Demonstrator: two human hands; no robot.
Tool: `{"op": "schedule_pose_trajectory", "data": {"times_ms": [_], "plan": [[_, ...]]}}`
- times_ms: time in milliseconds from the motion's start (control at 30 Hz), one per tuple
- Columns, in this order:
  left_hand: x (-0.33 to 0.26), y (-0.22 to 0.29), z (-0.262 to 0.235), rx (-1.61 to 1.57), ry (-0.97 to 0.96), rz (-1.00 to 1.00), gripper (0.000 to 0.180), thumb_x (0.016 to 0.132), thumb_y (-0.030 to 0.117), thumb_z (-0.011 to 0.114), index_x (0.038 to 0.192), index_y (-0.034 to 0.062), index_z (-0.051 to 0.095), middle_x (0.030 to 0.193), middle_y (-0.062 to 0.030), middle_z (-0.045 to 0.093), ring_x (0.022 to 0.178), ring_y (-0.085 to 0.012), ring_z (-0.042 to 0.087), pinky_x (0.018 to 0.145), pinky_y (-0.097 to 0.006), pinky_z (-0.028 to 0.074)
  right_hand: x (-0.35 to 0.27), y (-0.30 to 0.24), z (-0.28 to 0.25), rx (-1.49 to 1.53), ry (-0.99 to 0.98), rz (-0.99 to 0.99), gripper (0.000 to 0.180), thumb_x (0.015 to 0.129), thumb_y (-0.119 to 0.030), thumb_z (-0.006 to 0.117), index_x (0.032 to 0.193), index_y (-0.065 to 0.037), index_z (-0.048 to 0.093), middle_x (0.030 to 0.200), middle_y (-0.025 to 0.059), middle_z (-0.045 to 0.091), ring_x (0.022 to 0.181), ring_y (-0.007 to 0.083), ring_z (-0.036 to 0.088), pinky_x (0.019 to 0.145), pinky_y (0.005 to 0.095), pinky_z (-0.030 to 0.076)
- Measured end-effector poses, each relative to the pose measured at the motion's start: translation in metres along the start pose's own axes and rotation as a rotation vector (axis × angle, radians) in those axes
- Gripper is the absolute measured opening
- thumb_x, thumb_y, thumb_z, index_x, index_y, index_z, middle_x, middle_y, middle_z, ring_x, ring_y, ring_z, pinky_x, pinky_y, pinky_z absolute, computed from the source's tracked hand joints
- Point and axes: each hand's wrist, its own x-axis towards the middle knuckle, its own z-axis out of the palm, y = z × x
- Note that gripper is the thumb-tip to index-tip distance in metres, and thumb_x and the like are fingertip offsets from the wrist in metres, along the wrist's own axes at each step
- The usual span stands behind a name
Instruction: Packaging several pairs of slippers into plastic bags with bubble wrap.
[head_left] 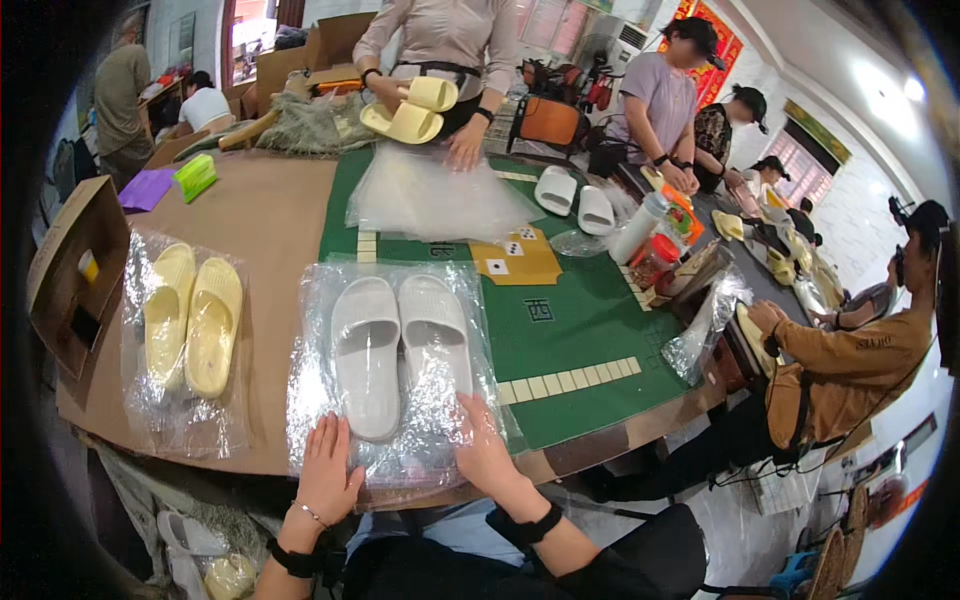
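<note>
A pair of light grey slippers [366,365] lies side by side inside a clear plastic bag [312,350] on the table in front of me. My left hand [327,470] rests on the bag's near left part, fingers stretched out and close to the left slipper's heel. On the other side, my right hand [488,450] lies on the bag by the right slipper's heel, its fingers extended. That heel is partly hidden by glare on the plastic. To the left sits another clear bag with a pair of yellow slippers [213,325] in it.
Across the table a person's hand holds yellow slippers [415,122] above a stack of clear bags [440,195]. White slippers [595,210], a bottle [640,225] and a red-lidded jar [655,260] stand farther right. A cardboard box [75,265] borders the left; people work at the right.
</note>
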Motion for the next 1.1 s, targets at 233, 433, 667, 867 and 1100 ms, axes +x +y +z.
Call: {"op": "schedule_pose_trajectory", "data": {"times_ms": [233, 433, 667, 867, 1100], "plan": [[-0.001, -0.006, 0.005, 0.005, -0.022, -0.007, 0.076, 0.079, 0.019, 0.056, 0.139, -0.0069, 0.018, 0.142, -0.0293, 0.022, 0.134, -0.0417, 0.019, 0.111, -0.047, 0.013, 0.029, 0.014, 0.022, -0.166, 0.013, -0.140, 0.055, 0.077, -0.010, 0.057, 0.128, 0.003, 0.040, 0.129, 0.0246, 0.041, 0.120, 0.0506, 0.034, 0.103, 0.0528, 0.029], [0.000, -0.008, 0.007, 0.011, -0.018, 0.021, 0.078, 0.078, 0.020, 0.058, 0.139, -0.0065, 0.017, 0.142, -0.0297, 0.022, 0.135, -0.0416, 0.017, 0.111, -0.048, 0.013, 0.080, 0.002, 0.042, -0.296, -0.032, -0.137, 0.066, 0.080, -0.032, 0.059, 0.130, 0.006, 0.039, 0.128, 0.0256, 0.043, 0.123, 0.0463, 0.034, 0.103, 0.0534, 0.025], [0.005, 0.004, -0.004, -0.381, 0.111, -0.079, 0.088, 0.076, 0.013, 0.062, 0.141, -0.0065, 0.007, 0.146, -0.0294, 0.004, 0.136, -0.0408, 0.011, 0.111, -0.042, 0.014, 0.097, 0.016, 0.057, -0.423, -0.073, -0.183, 0.063, 0.089, -0.040, 0.045, 0.137, 0.000, 0.032, 0.133, 0.0266, 0.040, 0.126, 0.0408, 0.035, 0.104, 0.0483, 0.023], [0.015, 0.007, -0.015, -1.296, 0.118, -0.080, 0.107, 0.068, 0.016, 0.071, 0.146, 0.0052, -0.001, 0.148, -0.0194, 0.007, 0.137, -0.0298, 0.012, 0.110, -0.042, 0.016, 0.094, 0.012, 0.055, -0.440, -0.109, -0.220, 0.054, 0.091, -0.038, 0.043, 0.140, -0.016, 0.032, 0.140, 0.0227, 0.034, 0.127, 0.0443, 0.032, 0.104, 0.0545, 0.019], [0.048, -0.036, 0.007, -1.247, 0.373, -0.505, 0.077, 0.080, -0.001, 0.056, 0.145, 0.0121, 0.017, 0.130, -0.0121, 0.033, 0.091, -0.0209, 0.056, 0.076, -0.031, 0.050, 0.087, 0.013, 0.057, -0.279, -0.024, -0.169, 0.052, 0.090, -0.037, 0.046, 0.137, -0.016, 0.038, 0.136, 0.0187, 0.040, 0.126, 0.0404, 0.033, 0.101, 0.0553, 0.024]]}}
